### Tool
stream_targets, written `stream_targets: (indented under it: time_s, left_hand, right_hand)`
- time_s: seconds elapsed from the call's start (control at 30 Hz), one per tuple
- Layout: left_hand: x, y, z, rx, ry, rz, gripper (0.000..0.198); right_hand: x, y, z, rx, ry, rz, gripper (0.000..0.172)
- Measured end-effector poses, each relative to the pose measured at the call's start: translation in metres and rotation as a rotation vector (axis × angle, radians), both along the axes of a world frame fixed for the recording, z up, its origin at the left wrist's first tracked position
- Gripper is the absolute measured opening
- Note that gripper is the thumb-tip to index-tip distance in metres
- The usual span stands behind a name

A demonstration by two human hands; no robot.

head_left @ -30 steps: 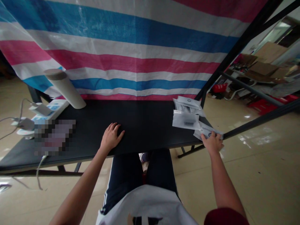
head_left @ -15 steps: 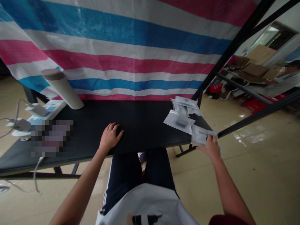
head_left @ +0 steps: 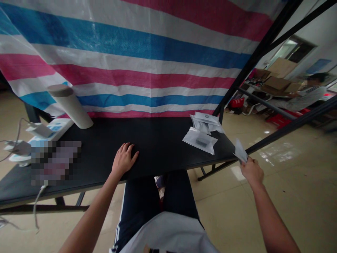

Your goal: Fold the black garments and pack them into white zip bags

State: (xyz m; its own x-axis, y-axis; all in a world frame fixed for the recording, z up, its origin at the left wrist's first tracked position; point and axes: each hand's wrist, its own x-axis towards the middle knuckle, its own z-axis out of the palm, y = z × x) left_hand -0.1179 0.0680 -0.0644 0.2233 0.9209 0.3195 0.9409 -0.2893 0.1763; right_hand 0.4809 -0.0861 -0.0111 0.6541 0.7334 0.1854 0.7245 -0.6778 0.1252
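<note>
Striped sheeting (head_left: pixel 150 66) hangs at twelve o'clock — right hand (head_left: pixel 252 170), four o'clock, grip clamped on a packet (head_left: pixel 240 150); left hand (head_left: pixel 122 160), eight o'clock, grip apart, on the table (head_left: pixel 160 144).

Left forearm (head_left: pixel 92 211) bare, reaching forward from lower left, slanting inward. Left wrist (head_left: pixel 116 175) nearly straight, only slightly bent. Left hand (head_left: pixel 123 158) flat, palm down, back facing up; fingers extended forward, close together, slightly bent at tips; thumb spread out toward right. Right forearm (head_left: pixel 275 214) bare, rising from lower right, also slanting inward. Right wrist (head_left: pixel 256 182) roughly in line with forearm. Right hand (head_left: pixel 252 170) well apart from left, back partly showing, fingers curled in pinching grip; right thumb mostly hidden. Both elbows hard to make out.
</note>
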Motion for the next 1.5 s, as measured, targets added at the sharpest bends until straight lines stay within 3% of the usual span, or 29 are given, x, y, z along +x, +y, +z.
stream_targets:
  time_s: [0.07, 0.17, 0.27, 0.37, 0.47, 0.53, 0.63, 0.77, 0.83, 1.07, 1.17, 1.23, 1.37, 1.5]
  left_hand:
    - [0.000, -0.001, -0.002, -0.009, 0.012, 0.007, 0.061]
    - [0.001, -0.001, -0.004, -0.040, 0.031, 0.018, 0.064]
    - [0.000, 0.000, -0.005, -0.073, 0.048, 0.021, 0.066]
    - [-0.001, 0.002, -0.006, -0.086, 0.053, 0.027, 0.067]
    - [-0.001, 0.002, -0.007, -0.084, 0.065, 0.036, 0.067]
    - [-0.001, 0.002, -0.006, -0.084, 0.075, 0.037, 0.067]
    - [-0.001, 0.002, -0.006, -0.092, 0.083, 0.041, 0.066]
    - [-0.002, 0.003, -0.007, -0.093, 0.095, 0.050, 0.067]
    - [-0.002, 0.004, -0.008, -0.093, 0.100, 0.053, 0.067]
    - [0.000, 0.004, -0.005, -0.118, 0.099, 0.056, 0.067]
    - [-0.001, 0.004, -0.005, -0.115, 0.077, 0.060, 0.065]
    - [-0.001, 0.005, -0.003, -0.105, 0.044, 0.071, 0.063]
    - [0.013, 0.004, 0.017, -0.074, -0.131, 0.078, 0.045]
    - [0.063, 0.001, 0.057, 0.092, -0.293, -0.047, 0.033]
  right_hand:
    - [-0.015, 0.000, 0.012, 0.129, -0.041, -0.025, 0.047]
    - [-0.049, 0.012, 0.031, 0.323, -0.051, 0.095, 0.059]
    - [-0.095, 0.038, 0.044, 0.429, 0.056, 0.363, 0.064]
    - [-0.151, 0.069, 0.045, 0.472, 0.285, 0.676, 0.054]
    - [-0.204, 0.096, 0.035, 0.368, 0.464, 1.053, 0.061]
    - [-0.226, 0.109, 0.026, 0.281, 0.518, 1.187, 0.067]
    - [-0.232, 0.123, 0.014, 0.248, 0.535, 1.162, 0.070]
    - [-0.218, 0.131, 0.005, 0.305, 0.449, 0.925, 0.069]
    - [-0.216, 0.131, 0.004, 0.339, 0.439, 0.885, 0.069]
    - [-0.262, 0.123, -0.005, 0.182, 0.453, 1.326, 0.067]
    - [-0.282, 0.120, -0.016, 0.139, 0.420, 1.384, 0.065]
    - [-0.288, 0.120, -0.024, 0.187, 0.441, 1.321, 0.069]
    - [-0.288, 0.126, -0.041, 0.295, 0.566, 1.102, 0.074]
    - [-0.287, 0.137, -0.051, 0.270, 0.661, 1.080, 0.071]
